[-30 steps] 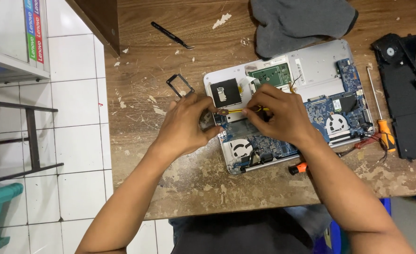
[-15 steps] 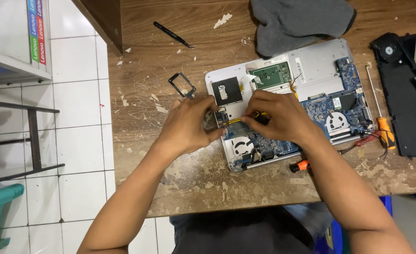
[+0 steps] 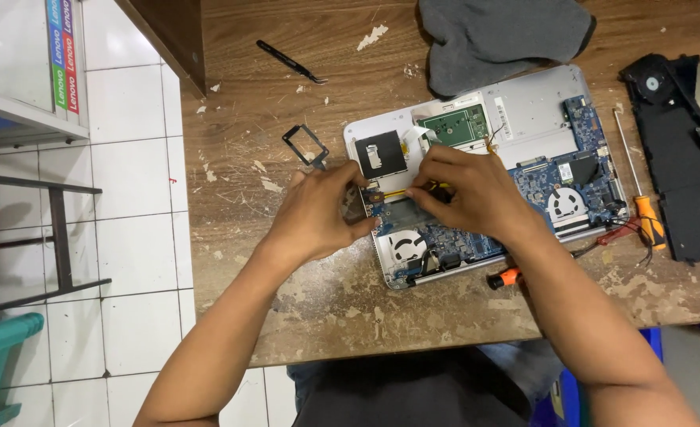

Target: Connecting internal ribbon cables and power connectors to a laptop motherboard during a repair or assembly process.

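Table (image 3: 302,79) first — worn wood, paint flecks all over, taking up most of the view. Opened laptop (image 3: 524,107) sits centre-right w/ its bottom cover off, blue board (image 3: 579,170) and two fans exposed; vs. a second ago it hasn't budged, same angle, same spot.

Grey cloth (image 3: 500,35) at 12 o'clock of the laptop, black panel (image 3: 674,166) w/ its own fan at 3 o'clock, both where they were.

Now the hands. Left hand (image 3: 318,217) at 9 o'clock of the laptop, curled over the near-left corner, fingers closed against the edge — bracing it, looks like; what's under the fingertips I can't tell. Over the last second it has barely shifted. Right hand (image 3: 476,190) over the middle of the board, clamped on a thin yellow-handled tool (image 3: 393,192) pointing toward 9 o'clock, tip down near the left hand's fingertips. Same grip as before, only small movement — my read: fine work on one spot, not finished yet.

Small stuff: orange-handled screwdriver (image 3: 643,202) at 3 o'clock beside the laptop, a second orange handle (image 3: 504,277) at 6 o'clock touching the laptop's front edge, black rectangular bracket (image 3: 304,145) at 10 o'clock, black tweezers (image 3: 291,62) at 11 o'clock — all untouched.
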